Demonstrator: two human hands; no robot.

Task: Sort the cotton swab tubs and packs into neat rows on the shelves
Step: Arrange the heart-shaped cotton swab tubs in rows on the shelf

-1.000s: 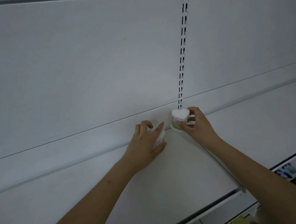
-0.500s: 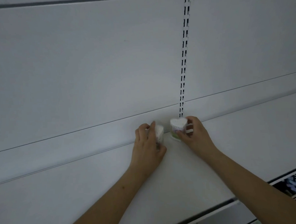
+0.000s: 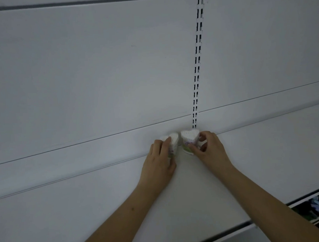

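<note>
Two small heart-shaped tubs of cotton swabs stand side by side at the back of a white shelf (image 3: 85,205), below the slotted upright. My left hand (image 3: 159,162) grips the left tub (image 3: 174,141), its fingers wrapped over the top and front so most of it is hidden. My right hand (image 3: 209,150) pinches the right tub (image 3: 189,138) from its right side, thumb low on the front. The right tub's white heart top and green-printed label show plainly. The two tubs nearly touch.
The white back panel (image 3: 99,68) rises right behind the tubs, with a slotted upright (image 3: 197,65) running down it. The shelf's front edge (image 3: 231,230) runs along the lower right, and printed packs (image 3: 313,206) show on a lower level at the far right.
Both hands have pushed the tubs back toward the rear panel and closer together. The right tub, lifted a second ago, now sits on the shelf beside the left one.
</note>
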